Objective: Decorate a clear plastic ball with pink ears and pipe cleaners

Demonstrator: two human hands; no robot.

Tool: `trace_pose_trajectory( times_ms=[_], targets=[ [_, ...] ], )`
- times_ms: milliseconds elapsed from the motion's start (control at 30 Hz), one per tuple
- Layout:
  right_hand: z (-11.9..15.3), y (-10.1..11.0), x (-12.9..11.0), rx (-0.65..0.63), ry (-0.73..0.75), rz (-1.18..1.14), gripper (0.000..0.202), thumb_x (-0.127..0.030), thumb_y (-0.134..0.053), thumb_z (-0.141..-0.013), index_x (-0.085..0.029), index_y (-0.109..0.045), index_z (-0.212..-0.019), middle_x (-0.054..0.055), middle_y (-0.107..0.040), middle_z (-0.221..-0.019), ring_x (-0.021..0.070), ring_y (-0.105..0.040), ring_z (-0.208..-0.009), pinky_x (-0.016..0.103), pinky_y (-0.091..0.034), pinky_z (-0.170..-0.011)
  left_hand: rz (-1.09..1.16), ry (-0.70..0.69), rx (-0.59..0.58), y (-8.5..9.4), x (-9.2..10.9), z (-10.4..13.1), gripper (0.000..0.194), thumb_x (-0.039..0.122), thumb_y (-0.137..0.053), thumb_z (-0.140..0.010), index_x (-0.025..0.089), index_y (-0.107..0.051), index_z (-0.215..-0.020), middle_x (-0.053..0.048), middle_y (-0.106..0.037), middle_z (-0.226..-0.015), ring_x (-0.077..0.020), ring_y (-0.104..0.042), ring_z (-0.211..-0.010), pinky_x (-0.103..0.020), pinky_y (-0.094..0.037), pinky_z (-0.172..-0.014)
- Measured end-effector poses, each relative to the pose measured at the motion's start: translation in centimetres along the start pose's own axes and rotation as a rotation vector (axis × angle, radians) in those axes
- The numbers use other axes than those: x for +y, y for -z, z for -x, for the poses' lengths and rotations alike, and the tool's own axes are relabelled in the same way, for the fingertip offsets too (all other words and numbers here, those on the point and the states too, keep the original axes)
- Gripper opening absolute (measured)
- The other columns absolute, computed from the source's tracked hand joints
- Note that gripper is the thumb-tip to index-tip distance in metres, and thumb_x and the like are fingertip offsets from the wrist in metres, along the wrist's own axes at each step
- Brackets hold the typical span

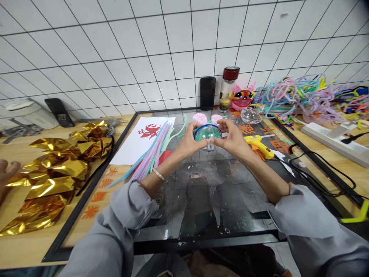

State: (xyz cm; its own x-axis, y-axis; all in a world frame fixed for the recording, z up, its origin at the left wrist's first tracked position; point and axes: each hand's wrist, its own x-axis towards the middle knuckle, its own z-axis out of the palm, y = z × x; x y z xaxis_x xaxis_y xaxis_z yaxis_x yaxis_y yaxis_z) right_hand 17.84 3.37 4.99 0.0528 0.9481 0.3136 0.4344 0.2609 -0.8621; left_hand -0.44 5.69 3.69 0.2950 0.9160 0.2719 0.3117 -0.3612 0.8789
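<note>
Between my two hands is a clear plastic dome (pixel 208 132) with a dark blue rim, held above the glossy black board. My left hand (pixel 188 140) grips its left side, thumb along the near edge and fingers curled at the far side. On the other side my right hand (pixel 231 136) holds it the same way, the thumb tips close together. Greenish colour shows through the dome; what makes it is unclear. Just behind lie two pink fuzzy round pieces (pixel 200 117). A yellow hot glue gun (pixel 261 146) rests right of my right hand.
Pastel pipe cleaners (pixel 151 152) lie over white paper (pixel 135 138) at left, beside gold foil (pixel 54 169). A glass bottle (pixel 227 90), phone (pixel 207 93) and pink craft face (pixel 242 98) stand behind. Tangled pipe cleaners (pixel 296 96), a power strip (pixel 336 142) and cables are right. Another person's hand (pixel 10 171) shows far left.
</note>
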Motion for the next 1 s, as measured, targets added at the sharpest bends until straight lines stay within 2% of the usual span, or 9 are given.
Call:
trace_pose_trajectory(
  times_ms=[133,267,467,1000],
  targets=[
    [0.0,0.2,0.2,-0.023,0.019,-0.022,0.067,-0.038,-0.080,-0.053,-0.021,-0.055,-0.113,0.011,-0.062,-0.114,0.0312,-0.060,-0.109,0.051,-0.053,-0.090,0.019,0.007,-0.002,-0.1,-0.2,-0.2,0.058,0.038,-0.078,-0.069,0.025,-0.042,-0.112,-0.008,-0.053,-0.124,-0.0243,-0.054,-0.117,-0.037,-0.045,-0.096],
    [0.0,0.2,0.3,-0.042,0.056,-0.015,0.067,-0.036,-0.080,-0.054,-0.022,-0.055,-0.115,0.011,-0.063,-0.119,0.0317,-0.059,-0.115,0.051,-0.052,-0.092,0.030,0.003,-0.002,0.0,-0.7,-0.4,0.057,0.034,-0.076,-0.069,0.025,-0.042,-0.112,-0.007,-0.054,-0.124,-0.0235,-0.054,-0.116,-0.035,-0.044,-0.095],
    [0.1,0.1,0.5,-0.031,0.074,-0.002,0.066,-0.031,-0.077,-0.055,-0.021,-0.056,-0.117,0.011,-0.062,-0.116,0.0300,-0.059,-0.113,0.049,-0.051,-0.095,0.034,-0.040,-0.019,0.3,-1.3,-0.5,0.058,0.037,-0.076,-0.068,0.024,-0.044,-0.114,-0.006,-0.054,-0.123,-0.0226,-0.055,-0.115,-0.034,-0.044,-0.095],
    [0.2,-0.1,0.4,0.009,0.019,-0.030,0.065,-0.033,-0.078,-0.053,-0.022,-0.057,-0.113,0.010,-0.064,-0.114,0.0301,-0.061,-0.108,0.051,-0.053,-0.091,0.022,-0.055,-0.026,0.3,-1.2,-0.6,0.058,0.040,-0.077,-0.070,0.024,-0.045,-0.116,-0.007,-0.055,-0.127,-0.0240,-0.055,-0.119,-0.036,-0.044,-0.098]
  ],
)
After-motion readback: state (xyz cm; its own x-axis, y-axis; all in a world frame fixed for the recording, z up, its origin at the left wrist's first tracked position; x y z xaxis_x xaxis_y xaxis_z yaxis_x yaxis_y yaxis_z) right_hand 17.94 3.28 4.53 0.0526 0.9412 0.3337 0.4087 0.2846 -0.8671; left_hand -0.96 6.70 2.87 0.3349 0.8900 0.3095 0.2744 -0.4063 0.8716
